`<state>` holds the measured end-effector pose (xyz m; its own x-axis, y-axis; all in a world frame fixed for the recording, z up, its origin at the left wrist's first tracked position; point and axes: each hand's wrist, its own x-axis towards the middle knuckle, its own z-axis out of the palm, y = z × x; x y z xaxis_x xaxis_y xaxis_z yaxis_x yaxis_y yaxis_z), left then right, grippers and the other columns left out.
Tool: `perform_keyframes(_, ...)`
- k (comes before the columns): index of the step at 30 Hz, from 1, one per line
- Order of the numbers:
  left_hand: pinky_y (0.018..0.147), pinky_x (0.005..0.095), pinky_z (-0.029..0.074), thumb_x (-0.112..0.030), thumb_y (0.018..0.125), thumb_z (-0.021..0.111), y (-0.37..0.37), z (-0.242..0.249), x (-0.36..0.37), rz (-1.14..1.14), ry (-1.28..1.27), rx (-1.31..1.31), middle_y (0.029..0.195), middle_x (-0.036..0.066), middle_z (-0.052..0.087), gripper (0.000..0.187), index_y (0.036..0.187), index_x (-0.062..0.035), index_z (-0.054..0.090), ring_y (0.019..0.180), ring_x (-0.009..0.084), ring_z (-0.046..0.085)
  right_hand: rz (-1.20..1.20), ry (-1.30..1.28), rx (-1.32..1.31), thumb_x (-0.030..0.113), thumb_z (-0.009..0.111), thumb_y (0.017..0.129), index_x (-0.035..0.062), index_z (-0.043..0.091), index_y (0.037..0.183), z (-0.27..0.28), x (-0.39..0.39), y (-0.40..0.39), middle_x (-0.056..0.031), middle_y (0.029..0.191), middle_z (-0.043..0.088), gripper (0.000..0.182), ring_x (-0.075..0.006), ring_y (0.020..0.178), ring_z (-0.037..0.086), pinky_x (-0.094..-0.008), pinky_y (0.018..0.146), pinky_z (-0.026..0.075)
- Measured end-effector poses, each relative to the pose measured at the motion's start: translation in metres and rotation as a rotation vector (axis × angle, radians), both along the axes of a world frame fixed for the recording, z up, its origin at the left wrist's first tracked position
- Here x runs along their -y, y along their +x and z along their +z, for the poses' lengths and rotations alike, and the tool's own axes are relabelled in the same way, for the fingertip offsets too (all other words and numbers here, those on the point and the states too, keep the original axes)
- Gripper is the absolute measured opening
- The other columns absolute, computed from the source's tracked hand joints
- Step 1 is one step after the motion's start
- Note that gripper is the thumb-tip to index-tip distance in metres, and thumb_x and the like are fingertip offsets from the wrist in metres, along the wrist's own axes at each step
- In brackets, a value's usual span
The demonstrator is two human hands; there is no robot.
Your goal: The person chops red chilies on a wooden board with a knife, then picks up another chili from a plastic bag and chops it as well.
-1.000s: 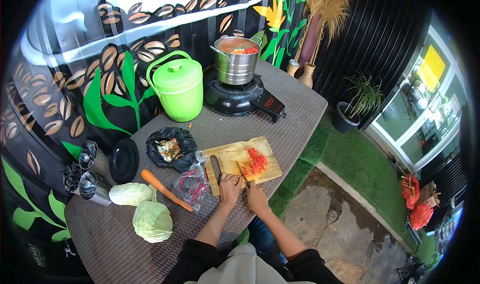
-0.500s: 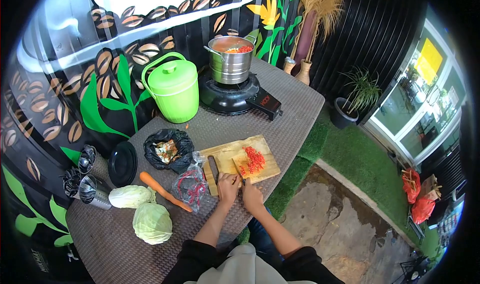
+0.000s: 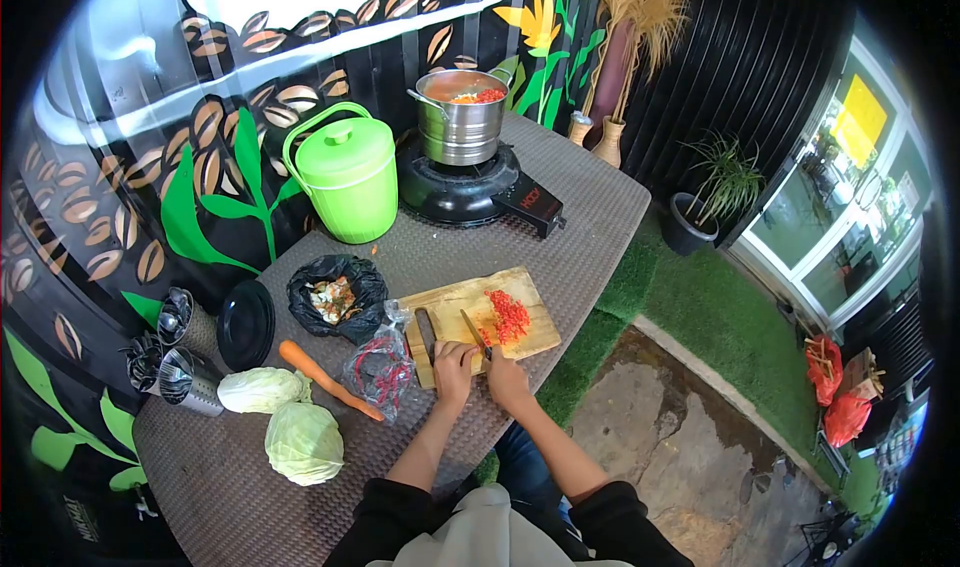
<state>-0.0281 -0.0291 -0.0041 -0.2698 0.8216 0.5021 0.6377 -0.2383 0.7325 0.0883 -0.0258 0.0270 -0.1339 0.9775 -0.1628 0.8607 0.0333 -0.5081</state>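
Note:
My right hand point(image 3: 508, 382) is closed around the handle of a knife point(image 3: 470, 324), whose blade points away from me over the wooden cutting board point(image 3: 452, 303). Just left of the blade, my left hand point(image 3: 455, 365) rests on the board with its fingers curled and pressed down. Whatever lies under those fingertips is hidden. A heap of finely chopped red pieces point(image 3: 511, 316), perhaps chili, lies on the right part of the board, and a few bits sit by the blade.
Left of the board are a clear plastic bag point(image 3: 378, 375), a carrot point(image 3: 325, 379), two cabbages point(image 3: 304, 444) and a black bag of scraps point(image 3: 345, 292). Behind stand a green lidded bucket point(image 3: 346, 182) and a steel pot point(image 3: 460, 132) on a portable stove point(image 3: 450, 195).
The knife blade has shifted slightly and tilts a bit more to the left, with my right hand moving marginally right. My left hand has stayed nearly in place.

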Motion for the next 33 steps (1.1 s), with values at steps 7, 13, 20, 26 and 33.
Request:
perform_keyframes(7, 0.075, 0.0391, 0.044, -0.005, 0.078, 0.062, 0.0, -0.002, -0.002, -0.002, 0.015, -0.087, 0.084, 0.013, 0.06, 0.01, 0.084, 0.0005, 0.067, 0.087, 0.0314, 0.052, 0.032, -0.026, 0.097, 0.021, 0.044, 0.092, 0.001, 0.042, 0.107, 0.004, 0.018, 0.003, -0.0273, 0.084, 0.063, 0.025, -0.0424, 0.081, 0.064, -0.0501, 0.07, 0.052)
perform_keyframes(13, 0.074, 0.0381, 0.043, -0.003, 0.076, 0.064, 0.001, 0.002, -0.001, 0.015, 0.013, -0.065, 0.08, 0.012, 0.058, 0.009, 0.084, -0.0012, 0.069, 0.085, 0.0298, 0.052, 0.027, 0.061, 0.035, 0.027, 0.044, 0.093, 0.003, 0.042, 0.103, -0.017, 0.0, 0.008, -0.0281, 0.08, 0.062, 0.026, -0.0461, 0.076, 0.062, -0.0539, 0.068, 0.05)
perform_keyframes(20, 0.074, 0.0377, 0.043, -0.004, 0.075, 0.065, -0.001, -0.001, -0.004, 0.015, 0.026, -0.059, 0.078, 0.011, 0.059, 0.009, 0.083, -0.0027, 0.07, 0.082, 0.0294, 0.052, -0.009, 0.018, 0.001, 0.024, 0.046, 0.092, 0.002, 0.042, 0.103, -0.004, 0.016, -0.002, -0.0316, 0.087, 0.061, 0.025, -0.0469, 0.082, 0.061, -0.0553, 0.069, 0.049)
perform_keyframes(26, 0.075, 0.0374, 0.043, -0.005, 0.076, 0.065, -0.001, 0.0, -0.001, 0.01, -0.023, -0.022, 0.079, 0.011, 0.06, 0.009, 0.083, -0.0032, 0.07, 0.083, 0.0292, 0.052, 0.02, -0.076, -0.029, 0.029, 0.042, 0.094, 0.0018, 0.042, 0.104, -0.001, -0.004, 0.002, -0.0314, 0.09, 0.061, 0.029, -0.0464, 0.088, 0.06, -0.0542, 0.076, 0.047)
perform_keyframes(33, 0.075, 0.0371, 0.043, -0.005, 0.075, 0.065, 0.0, -0.004, -0.003, 0.026, -0.031, -0.009, 0.079, 0.01, 0.061, 0.009, 0.082, -0.0035, 0.071, 0.084, 0.029, 0.052, -0.042, -0.074, -0.036, 0.032, 0.042, 0.094, 0.001, 0.042, 0.104, -0.002, 0.003, -0.006, -0.0309, 0.089, 0.061, 0.032, -0.0462, 0.087, 0.06, -0.0532, 0.076, 0.047)
